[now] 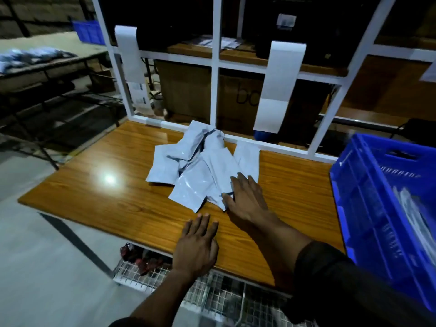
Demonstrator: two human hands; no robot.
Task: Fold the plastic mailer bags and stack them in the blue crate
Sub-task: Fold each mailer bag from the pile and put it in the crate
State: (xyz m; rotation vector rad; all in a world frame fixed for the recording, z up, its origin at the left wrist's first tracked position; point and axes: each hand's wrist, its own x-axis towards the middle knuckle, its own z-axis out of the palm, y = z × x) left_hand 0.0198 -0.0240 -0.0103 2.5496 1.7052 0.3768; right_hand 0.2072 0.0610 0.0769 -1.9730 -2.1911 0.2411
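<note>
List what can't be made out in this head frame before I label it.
- Blue crate: cut off by the right edge; contents blurred, so the stack count is unreadable.
- Pile of mailer bags: overlapping, so the number is unclear.
- Right hand: it lies over the nearest bag's corner; whether the fingers pinch it is hidden.
- Left hand: flat on the table, holding nothing visible.
- Items under the table: dark, blurred.

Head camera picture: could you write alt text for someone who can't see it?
A person's right hand rests with straight fingers on a loose pile of grey plastic mailer bags on a wooden table, while the left hand lies flat on the table nearer the front edge. A blue crate with some bags already inside stands at the right end.
</note>
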